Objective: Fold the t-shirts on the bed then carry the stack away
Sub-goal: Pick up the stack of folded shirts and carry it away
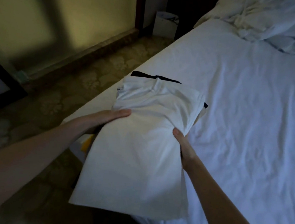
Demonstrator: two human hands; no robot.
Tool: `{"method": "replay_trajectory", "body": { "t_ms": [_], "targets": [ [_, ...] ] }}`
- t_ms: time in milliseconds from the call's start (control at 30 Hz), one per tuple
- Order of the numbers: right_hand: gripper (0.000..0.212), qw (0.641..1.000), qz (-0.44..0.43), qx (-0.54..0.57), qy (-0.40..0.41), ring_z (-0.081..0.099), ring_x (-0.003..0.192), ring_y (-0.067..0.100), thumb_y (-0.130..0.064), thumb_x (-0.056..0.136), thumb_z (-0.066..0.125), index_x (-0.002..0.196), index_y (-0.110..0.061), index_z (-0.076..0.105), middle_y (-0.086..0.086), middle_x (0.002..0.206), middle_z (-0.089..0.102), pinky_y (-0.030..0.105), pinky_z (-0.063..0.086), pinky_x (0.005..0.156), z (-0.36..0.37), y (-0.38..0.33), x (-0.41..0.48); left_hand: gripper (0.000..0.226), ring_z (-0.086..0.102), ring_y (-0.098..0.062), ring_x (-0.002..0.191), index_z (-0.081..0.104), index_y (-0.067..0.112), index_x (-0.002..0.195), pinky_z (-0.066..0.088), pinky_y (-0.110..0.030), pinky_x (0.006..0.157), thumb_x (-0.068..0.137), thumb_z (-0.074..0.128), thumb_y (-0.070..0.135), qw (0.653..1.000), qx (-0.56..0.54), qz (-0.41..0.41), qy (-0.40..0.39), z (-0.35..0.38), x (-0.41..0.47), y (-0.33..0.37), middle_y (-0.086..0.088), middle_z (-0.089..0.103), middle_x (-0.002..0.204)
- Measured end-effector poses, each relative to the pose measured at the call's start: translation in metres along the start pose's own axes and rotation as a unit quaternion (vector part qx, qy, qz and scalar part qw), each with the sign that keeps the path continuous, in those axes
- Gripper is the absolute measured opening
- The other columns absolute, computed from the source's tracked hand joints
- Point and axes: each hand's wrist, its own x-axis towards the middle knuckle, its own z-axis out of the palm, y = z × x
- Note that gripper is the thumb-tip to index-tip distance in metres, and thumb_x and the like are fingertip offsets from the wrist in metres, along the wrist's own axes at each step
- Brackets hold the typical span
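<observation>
At the near edge of the bed [240,120], down at 6 o'clock, a white t-shirt [139,155] hangs half off the side. Its top lies on a dark shirt [141,74], which peeks out at 12 o'clock. The left grip [107,116] holds the 9 o'clock side, thumb on top, fingers hidden under the cloth. The right grip [181,143] pinches the 3 o'clock side the same way. The bottom half dangles over the floor [45,103]. If one grip lets go, I think the shirt could slide down and drag the dark one along.
</observation>
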Motion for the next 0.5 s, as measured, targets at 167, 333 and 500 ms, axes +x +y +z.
{"method": "replay_trajectory", "body": {
  "t_ms": [167,333,500],
  "targets": [
    [0.101,0.999,-0.008,0.031,0.013,0.062,0.110,0.027,-0.059,0.043,0.085,0.129,-0.022,0.049,0.008,0.122,0.063,0.039,0.054,0.083,0.009,-0.013,-0.032,0.129,0.059,-0.017,0.104,0.047,0.020,0.132,0.047,-0.032,0.084,0.022,0.073,0.082,0.999,0.052,0.008,-0.010,0.000,-0.004,0.030,0.002,0.059,0.118],
    [0.104,0.984,-0.024,0.123,0.126,0.049,0.127,0.026,-0.057,0.056,0.082,0.141,-0.016,0.039,0.009,0.137,0.052,0.049,0.032,0.110,0.022,0.004,-0.051,0.124,0.053,-0.014,0.107,0.043,0.020,0.137,0.038,-0.028,0.092,0.033,0.070,0.082,0.969,0.232,0.055,-0.063,-0.002,0.001,0.122,0.004,0.052,0.130],
    [0.104,0.960,0.010,0.198,0.197,0.050,0.126,0.021,-0.053,0.054,0.086,0.141,-0.019,0.039,0.004,0.138,0.051,0.045,0.033,0.110,0.060,0.013,-0.063,0.090,0.053,-0.016,0.105,0.047,0.021,0.135,0.038,-0.030,0.096,0.062,0.071,0.068,0.932,0.354,0.060,-0.049,0.015,0.037,0.172,0.005,0.052,0.130]
  ]
}}
